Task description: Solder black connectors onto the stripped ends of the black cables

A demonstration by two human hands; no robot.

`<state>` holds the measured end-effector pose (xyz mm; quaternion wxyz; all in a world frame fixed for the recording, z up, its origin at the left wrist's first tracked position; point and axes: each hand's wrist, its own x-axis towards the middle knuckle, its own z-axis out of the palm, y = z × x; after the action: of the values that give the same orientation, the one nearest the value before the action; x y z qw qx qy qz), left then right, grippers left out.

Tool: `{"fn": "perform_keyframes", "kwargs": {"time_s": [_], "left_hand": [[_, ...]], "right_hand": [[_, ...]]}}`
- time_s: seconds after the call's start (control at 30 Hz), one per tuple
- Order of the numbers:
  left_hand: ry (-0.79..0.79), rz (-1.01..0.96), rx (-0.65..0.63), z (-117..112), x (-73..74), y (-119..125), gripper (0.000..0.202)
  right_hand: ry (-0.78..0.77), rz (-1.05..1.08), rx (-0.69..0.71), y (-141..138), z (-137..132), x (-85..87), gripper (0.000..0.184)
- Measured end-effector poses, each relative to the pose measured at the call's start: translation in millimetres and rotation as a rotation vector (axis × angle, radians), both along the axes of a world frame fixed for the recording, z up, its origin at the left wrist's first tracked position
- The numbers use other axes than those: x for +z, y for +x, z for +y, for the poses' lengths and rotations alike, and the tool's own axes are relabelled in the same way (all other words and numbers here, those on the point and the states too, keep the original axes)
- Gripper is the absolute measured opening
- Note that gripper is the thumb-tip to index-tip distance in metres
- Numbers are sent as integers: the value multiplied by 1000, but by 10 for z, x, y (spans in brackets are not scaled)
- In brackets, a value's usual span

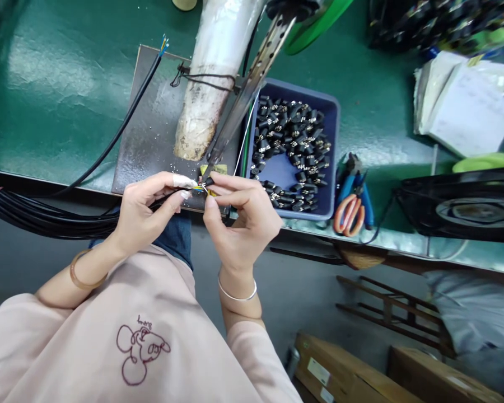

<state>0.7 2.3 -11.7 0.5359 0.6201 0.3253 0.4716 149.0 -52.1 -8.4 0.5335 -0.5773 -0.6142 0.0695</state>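
Between the fingertips of my left hand [151, 204] is the end of a black cable, its thin yellow and blue wires [197, 188] bared. White tape wraps one of its fingers. My right hand [241, 215] pinches a small black plug connector [209, 182] right against those wires. The tip of a soldering iron [235, 112], fixed on a stand, comes down from above to the joint. A yellow sponge or pad [217, 168] lies just behind the fingertips. Fingers hide part of the connector and the exact contact.
A blue bin [335, 151] of black connectors stands to the right, then pliers and scissors [353, 201]. A white-wrapped duct [210, 84] hangs over the grey board [151, 112]. Black cables [46, 215] run along the left edge. Papers [470, 106] and a black fan-like device [466, 204] lie right.
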Motion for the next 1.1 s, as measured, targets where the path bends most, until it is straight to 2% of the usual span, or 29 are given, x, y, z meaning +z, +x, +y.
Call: {"fn": "perform_keyframes", "kwargs": {"time_s": [0.33,0.7,1.1], "left_hand": [[55,67,9,20,62,-3,8],[-63,146,4,21,150,-24,12],[-47,128,6,26,197,-7,8]], "right_hand": [[9,0,-10,-4,18,53,16],[-10,-2,13,8,-15,47,15],[-11,12,9,5,-5,64,14]]}}
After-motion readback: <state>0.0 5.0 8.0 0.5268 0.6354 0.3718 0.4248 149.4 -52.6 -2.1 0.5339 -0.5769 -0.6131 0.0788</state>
